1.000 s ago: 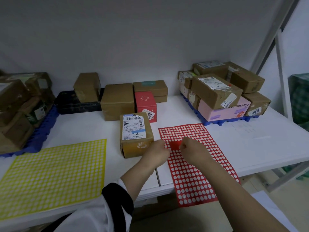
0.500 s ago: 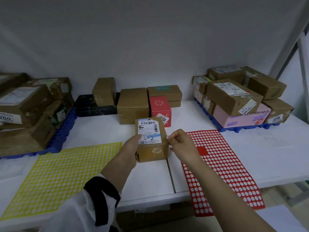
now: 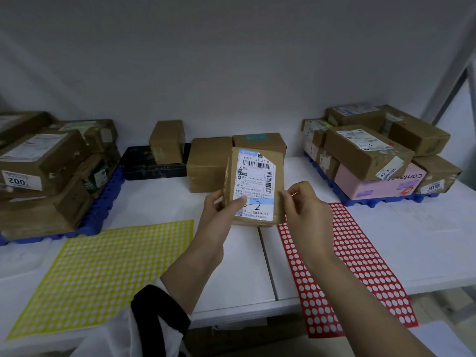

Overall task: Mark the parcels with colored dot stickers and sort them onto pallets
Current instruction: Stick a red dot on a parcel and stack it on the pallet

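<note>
Your left hand [image 3: 219, 210] grips the upright brown parcel [image 3: 279, 176], thumb on its white label [image 3: 255, 181]; your right hand's [image 3: 306, 207] grip is pinched at its right edge, contents unclear.

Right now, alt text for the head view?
A left hand holds a labelled brown cardboard parcel upright, the right hand pinched beside its edge. A yellow sticker sheet and a red sticker sheet lie on the white table.
</note>
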